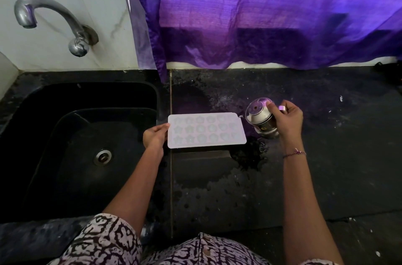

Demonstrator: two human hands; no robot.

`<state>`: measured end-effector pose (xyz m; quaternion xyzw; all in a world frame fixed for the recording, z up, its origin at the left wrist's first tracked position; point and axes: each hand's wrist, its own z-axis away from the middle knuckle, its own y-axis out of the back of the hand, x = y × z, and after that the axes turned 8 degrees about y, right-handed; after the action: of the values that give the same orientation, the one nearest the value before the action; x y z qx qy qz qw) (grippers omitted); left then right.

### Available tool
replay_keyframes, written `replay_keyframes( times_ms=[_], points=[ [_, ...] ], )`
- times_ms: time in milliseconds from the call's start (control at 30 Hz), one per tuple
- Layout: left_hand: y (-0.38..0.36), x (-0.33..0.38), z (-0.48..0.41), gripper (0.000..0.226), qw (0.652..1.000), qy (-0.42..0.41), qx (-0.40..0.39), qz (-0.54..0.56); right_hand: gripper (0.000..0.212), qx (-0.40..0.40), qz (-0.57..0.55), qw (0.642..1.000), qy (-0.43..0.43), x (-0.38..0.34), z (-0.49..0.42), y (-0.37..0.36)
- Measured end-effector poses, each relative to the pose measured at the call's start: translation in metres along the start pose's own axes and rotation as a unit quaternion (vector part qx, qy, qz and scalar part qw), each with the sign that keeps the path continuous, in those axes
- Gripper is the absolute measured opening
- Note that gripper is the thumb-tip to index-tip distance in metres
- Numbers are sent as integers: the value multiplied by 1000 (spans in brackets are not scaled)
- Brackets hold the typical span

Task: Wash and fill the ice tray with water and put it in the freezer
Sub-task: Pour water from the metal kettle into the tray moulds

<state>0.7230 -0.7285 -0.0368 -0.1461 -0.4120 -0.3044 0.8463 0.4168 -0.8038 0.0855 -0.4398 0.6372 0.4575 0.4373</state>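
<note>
A white ice tray [206, 131] with several flower-shaped pockets lies flat on the black counter just right of the sink. My left hand [154, 137] holds its left short edge, thumb on top. My right hand [287, 120] grips a small steel cup [262, 120] tilted toward the tray's right end, its mouth facing the tray. A thin thread of water runs from the cup's rim to the tray corner.
A black sink [71, 156] with a metal drain lies at the left, a steel tap [50, 21] on the tiled wall above it. A purple curtain [272, 14] hangs behind the counter. The black counter [326, 177] is wet in patches below the tray.
</note>
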Motion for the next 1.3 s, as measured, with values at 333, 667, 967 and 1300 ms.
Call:
replay_keyframes(
  times_ms=[333,667,967,1300],
  points=[
    [0,1,3,18,1000,0,-13,10,47,-11,-51,999,2,-7,6,-12],
    [0,1,2,15,1000,5,-10,11,46,-31,-4,999,19,-14,8,-16],
    [0,0,2,13,1000,6,-6,17,44,-29,21,999,27,-15,9,-18],
    [0,1,2,14,1000,1,-6,13,45,-33,26,999,22,-13,9,-18]
  ],
)
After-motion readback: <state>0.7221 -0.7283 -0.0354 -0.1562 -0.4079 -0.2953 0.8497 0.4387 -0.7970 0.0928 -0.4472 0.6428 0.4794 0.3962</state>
